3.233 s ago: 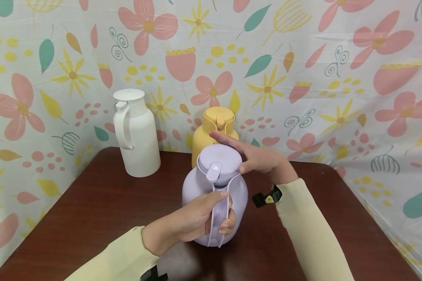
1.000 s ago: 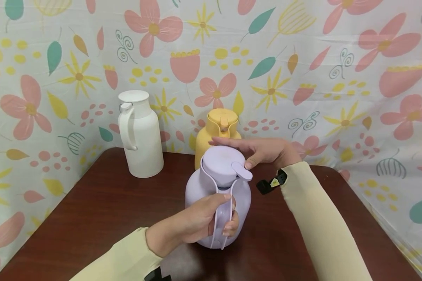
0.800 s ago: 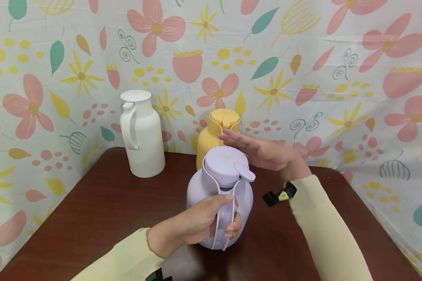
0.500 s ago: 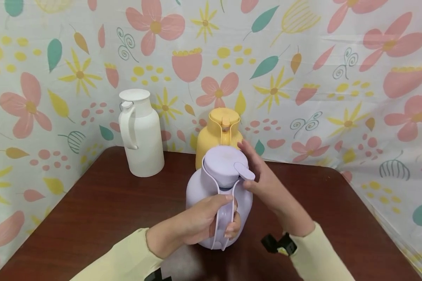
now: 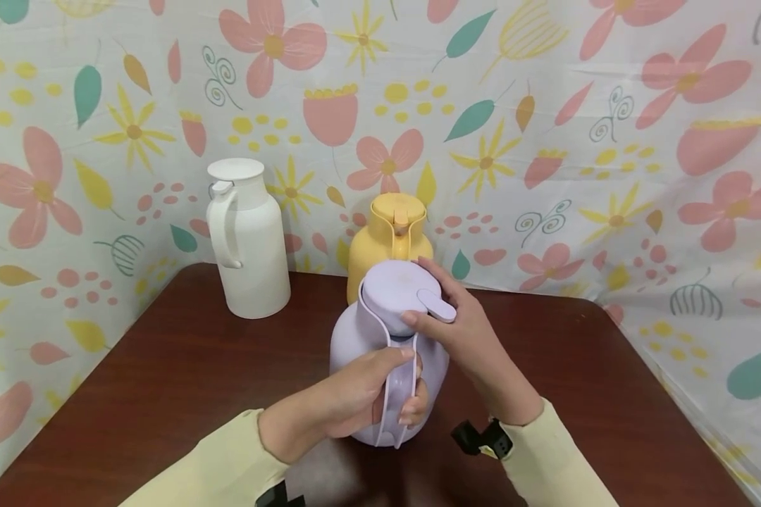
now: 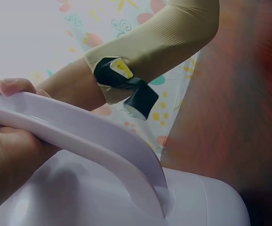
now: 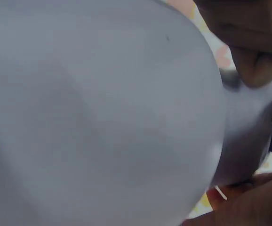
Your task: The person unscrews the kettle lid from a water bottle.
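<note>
While a flowered cloth (image 5: 545, 120) hangs behind the dark tabletop (image 5: 254, 373), the lilac jug (image 5: 355, 338) is close before me, with the white jug (image 5: 256, 246) farther back to the left and the yellow jug (image 5: 374, 253) partly hidden behind it. My left hand (image 5: 358, 398) wraps round the lilac handle (image 5: 401, 380); my right hand (image 5: 463, 334) grips the round lid (image 5: 390, 289), thumb just beside its small tab (image 5: 436, 305).

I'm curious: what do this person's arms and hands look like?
The left hand and right hand are bare. The left sleeve and right sleeve are plain, pale yellow-cream, ending short of the hands. A black band at the right one's end carries a yellow patch; another black piece, partly cut off, shows by the left one.
</note>
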Available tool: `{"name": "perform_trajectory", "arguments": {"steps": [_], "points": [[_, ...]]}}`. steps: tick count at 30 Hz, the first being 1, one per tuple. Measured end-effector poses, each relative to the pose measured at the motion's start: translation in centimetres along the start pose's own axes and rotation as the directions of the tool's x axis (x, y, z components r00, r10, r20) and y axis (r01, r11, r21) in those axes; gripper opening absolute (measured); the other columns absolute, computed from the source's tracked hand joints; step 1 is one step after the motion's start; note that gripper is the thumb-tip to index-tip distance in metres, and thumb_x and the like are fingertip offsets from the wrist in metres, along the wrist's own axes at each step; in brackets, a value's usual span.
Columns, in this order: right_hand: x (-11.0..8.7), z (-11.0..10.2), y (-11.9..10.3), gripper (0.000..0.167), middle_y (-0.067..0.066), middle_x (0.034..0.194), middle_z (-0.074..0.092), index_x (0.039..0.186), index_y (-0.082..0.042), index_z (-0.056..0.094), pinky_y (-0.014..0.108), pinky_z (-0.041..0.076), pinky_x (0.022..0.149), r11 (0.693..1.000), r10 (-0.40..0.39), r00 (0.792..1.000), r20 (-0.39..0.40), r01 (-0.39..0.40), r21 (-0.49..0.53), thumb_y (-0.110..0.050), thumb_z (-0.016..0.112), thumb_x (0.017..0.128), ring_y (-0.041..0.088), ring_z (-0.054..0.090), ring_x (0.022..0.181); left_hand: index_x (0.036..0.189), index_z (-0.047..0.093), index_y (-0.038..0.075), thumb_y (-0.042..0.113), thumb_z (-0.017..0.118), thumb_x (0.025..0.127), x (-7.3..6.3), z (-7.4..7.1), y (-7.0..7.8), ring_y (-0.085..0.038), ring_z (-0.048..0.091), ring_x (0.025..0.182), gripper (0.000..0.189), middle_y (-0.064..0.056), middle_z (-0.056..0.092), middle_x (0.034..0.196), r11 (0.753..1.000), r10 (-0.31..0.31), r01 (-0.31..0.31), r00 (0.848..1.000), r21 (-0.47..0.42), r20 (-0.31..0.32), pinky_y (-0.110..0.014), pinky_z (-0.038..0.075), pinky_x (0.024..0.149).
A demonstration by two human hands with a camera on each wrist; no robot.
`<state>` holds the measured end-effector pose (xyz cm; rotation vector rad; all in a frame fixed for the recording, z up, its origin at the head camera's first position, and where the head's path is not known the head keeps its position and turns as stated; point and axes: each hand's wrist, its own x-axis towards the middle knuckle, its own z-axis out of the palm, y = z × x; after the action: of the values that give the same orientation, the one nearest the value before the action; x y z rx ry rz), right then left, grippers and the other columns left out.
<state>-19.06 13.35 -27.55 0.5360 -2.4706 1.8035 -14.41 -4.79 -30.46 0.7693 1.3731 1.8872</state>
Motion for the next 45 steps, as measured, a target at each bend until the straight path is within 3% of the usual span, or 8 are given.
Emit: {"name": "perform_trajectory", "arguments": {"steps": [5,8,14,20,25,28,35,45], "points": [[1.1,-1.6,0.5,0.077,0.019,0.142,0.055,0.156,-0.015,0.042,0.017,0.048,0.093,0.996,-0.068,0.990,0.125,0.075,-0.046,-0.026,0.077,0.089,0.017,0.055,0.118,0.080,0.040,0.013,0.032,0.020,0.108,0.1,-0.1,0.0,-0.008,0.045,0.064,0.040,0.008,0.047,0.065,1.000,0.008,-0.008,1.000,-0.014,0.013,-0.025,0.040,0.067],[2.3,-2.7,1.3,0.080,0.013,0.142,0.054,0.156,-0.010,0.039,0.018,0.049,0.094,0.990,-0.137,0.959,0.249,0.136,0.021,-0.032,0.077,0.089,0.011,0.056,0.117,0.081,0.040,0.012,0.032,0.020,0.108,0.2,-0.1,0.0,-0.008,0.045,0.063,0.040,0.008,0.047,0.065,1.000,0.010,-0.009,1.000,-0.015,0.018,-0.024,0.041,0.066],[5.1,-4.4,2.4,0.081,-0.006,0.139,0.056,0.157,-0.015,0.040,0.022,0.049,0.099,0.973,-0.227,0.839,0.494,0.175,0.151,-0.039,0.077,0.089,0.009,0.057,0.121,0.081,0.039,0.012,0.033,0.021,0.108,0.1,-0.1,-0.1,-0.008,0.044,0.064,0.038,0.008,0.047,0.065,1.000,0.001,-0.001,1.000,-0.011,0.022,-0.025,0.040,0.067],[6.9,-6.0,1.2,0.082,-0.006,0.148,0.049,0.160,-0.019,0.034,0.020,0.047,0.104,0.985,-0.160,0.732,0.663,0.161,0.059,-0.039,0.075,0.092,0.007,0.052,0.128,0.082,0.039,0.013,0.033,0.021,0.107,0.0,0.0,-0.1,-0.008,0.043,0.064,0.037,0.008,0.046,0.064,1.000,-0.003,0.003,1.000,-0.010,0.017,-0.025,0.040,0.066],[8.2,-6.9,-0.3,0.089,0.011,0.158,0.041,0.160,-0.005,0.025,0.016,0.041,0.110,0.978,-0.105,0.652,0.751,0.204,-0.040,-0.036,0.074,0.093,0.001,0.047,0.134,0.081,0.038,0.013,0.032,0.021,0.107,-0.1,0.0,0.0,-0.008,0.043,0.063,0.036,0.008,0.046,0.064,1.000,-0.013,0.013,1.000,-0.014,0.011,-0.024,0.039,0.064],[9.2,-7.1,-0.3,0.095,0.005,0.158,0.043,0.161,-0.006,0.024,0.016,0.040,0.111,0.980,-0.084,0.605,0.792,0.192,-0.043,-0.041,0.076,0.090,0.000,0.046,0.136,0.081,0.038,0.014,0.031,0.021,0.106,0.0,0.1,0.0,-0.007,0.042,0.063,0.035,0.008,0.046,0.064,1.000,-0.019,0.020,1.000,-0.019,0.006,-0.023,0.038,0.064],[11.2,-6.9,1.0,0.087,-0.017,0.148,0.053,0.157,-0.035,0.037,0.019,0.041,0.112,0.982,-0.147,0.506,0.850,0.177,0.065,-0.056,0.078,0.083,0.002,0.048,0.137,0.083,0.038,0.015,0.031,0.021,0.106,0.0,0.1,-0.2,-0.007,0.042,0.063,0.033,0.008,0.046,0.065,0.999,-0.024,0.024,1.000,-0.031,-0.001,-0.023,0.038,0.064],[12.2,-6.7,1.2,0.081,-0.018,0.149,0.053,0.151,-0.044,0.041,0.019,0.041,0.113,0.987,-0.138,0.456,0.879,0.141,0.081,-0.058,0.079,0.080,0.000,0.047,0.139,0.082,0.038,0.014,0.031,0.020,0.106,0.0,0.2,-0.2,-0.008,0.042,0.063,0.035,0.008,0.046,0.064,1.000,-0.019,0.019,1.000,-0.018,-0.005,-0.023,0.038,0.064]]}}
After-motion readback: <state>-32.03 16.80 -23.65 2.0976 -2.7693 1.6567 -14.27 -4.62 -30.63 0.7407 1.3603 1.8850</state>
